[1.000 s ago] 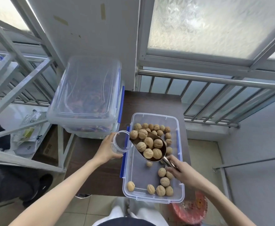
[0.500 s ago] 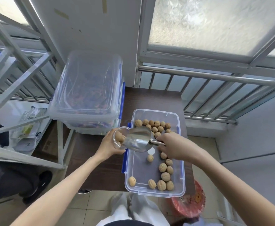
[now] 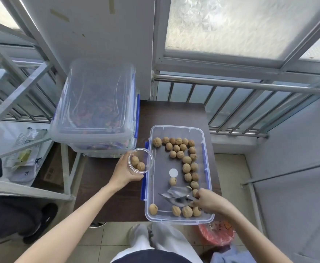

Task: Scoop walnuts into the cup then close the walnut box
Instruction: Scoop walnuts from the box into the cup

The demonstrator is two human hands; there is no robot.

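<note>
Cup held beside the open walnut box, scoop down among the nuts.

The left hand [image 3: 124,172] is wrapped around a clear cup [image 3: 140,160] with two walnuts inside, just off the box's 9 o'clock rim. The right hand [image 3: 208,201] pinches the handle of a metal scoop [image 3: 178,195], whose bowl lies low in the walnut box [image 3: 205,141] toward its 5 o'clock corner. Loose walnuts [image 3: 186,160] run from 12 o'clock down the 3 o'clock side, with a few along 6 o'clock. The box sits lidless on the dark tabletop [image 3: 171,113]; stacked clear bins [image 3: 96,105] stand at 10 o'clock.
</note>
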